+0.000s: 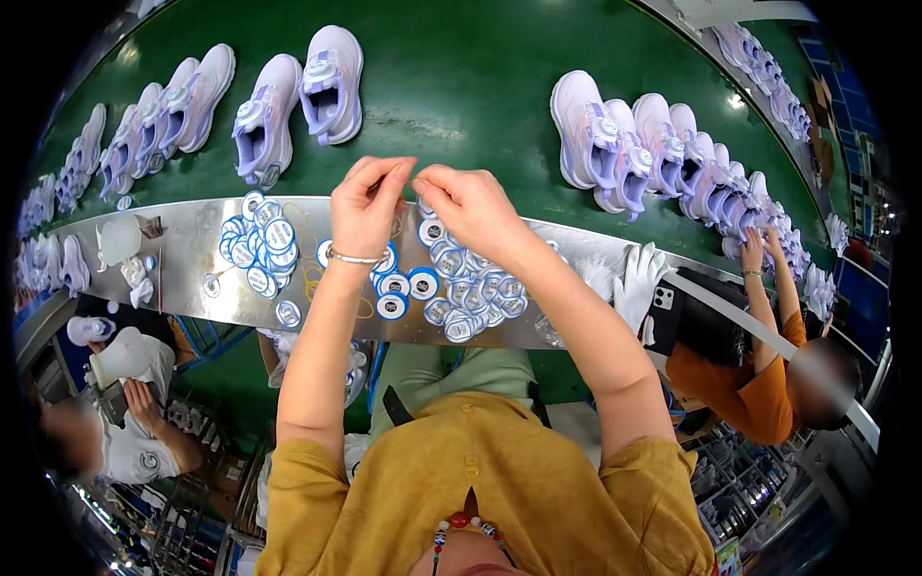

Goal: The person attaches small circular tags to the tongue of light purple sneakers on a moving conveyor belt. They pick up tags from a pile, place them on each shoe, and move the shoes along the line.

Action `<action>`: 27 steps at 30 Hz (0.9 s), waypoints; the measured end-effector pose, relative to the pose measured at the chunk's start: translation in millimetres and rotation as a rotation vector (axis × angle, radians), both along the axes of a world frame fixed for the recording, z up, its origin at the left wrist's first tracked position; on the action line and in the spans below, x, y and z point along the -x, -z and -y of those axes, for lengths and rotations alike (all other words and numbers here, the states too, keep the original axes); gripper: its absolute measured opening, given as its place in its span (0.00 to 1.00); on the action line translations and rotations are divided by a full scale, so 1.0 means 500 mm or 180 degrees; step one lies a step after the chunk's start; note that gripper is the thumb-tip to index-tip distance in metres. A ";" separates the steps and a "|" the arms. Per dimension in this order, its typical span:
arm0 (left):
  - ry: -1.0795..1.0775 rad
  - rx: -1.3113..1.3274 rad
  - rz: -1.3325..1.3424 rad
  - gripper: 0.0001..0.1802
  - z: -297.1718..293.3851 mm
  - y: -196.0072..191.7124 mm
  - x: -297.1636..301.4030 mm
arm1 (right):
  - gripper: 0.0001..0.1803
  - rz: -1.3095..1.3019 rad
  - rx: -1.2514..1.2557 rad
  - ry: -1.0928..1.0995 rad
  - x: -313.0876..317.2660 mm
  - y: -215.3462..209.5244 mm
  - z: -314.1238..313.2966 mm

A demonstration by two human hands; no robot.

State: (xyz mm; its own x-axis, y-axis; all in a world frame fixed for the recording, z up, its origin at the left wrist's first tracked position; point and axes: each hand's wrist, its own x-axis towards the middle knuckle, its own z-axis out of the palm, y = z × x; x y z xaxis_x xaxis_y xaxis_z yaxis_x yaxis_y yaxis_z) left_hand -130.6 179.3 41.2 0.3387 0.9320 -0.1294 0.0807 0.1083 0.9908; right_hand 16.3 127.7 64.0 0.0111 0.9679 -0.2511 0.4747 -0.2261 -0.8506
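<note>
At the metal ledge (pixel 192 278) beside a green conveyor belt (pixel 461 106), my left hand (pixel 368 206) and right hand (pixel 468 204) meet fingertip to fingertip, pinching something too small to identify above a heap of round blue-and-white tags (pixel 471 288). Lavender sneakers (pixel 331 84) line the belt beyond.

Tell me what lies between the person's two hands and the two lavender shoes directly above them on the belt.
In the head view, only bare green belt lies between the left hand, the right hand and the two lavender shoes.
</note>
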 end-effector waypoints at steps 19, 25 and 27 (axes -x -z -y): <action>-0.0029 0.0567 -0.0371 0.06 0.244 0.118 0.148 | 0.10 -0.1477 0.0652 0.1109 0.094 0.108 0.322; 0.0218 -0.1252 -0.2622 0.18 0.163 0.156 0.170 | 0.10 -0.1940 0.1255 0.1223 0.086 0.104 0.313; 0.0471 -0.1338 -0.2840 0.22 0.149 0.155 0.164 | 0.10 -0.2174 0.1203 0.1306 0.086 0.099 0.298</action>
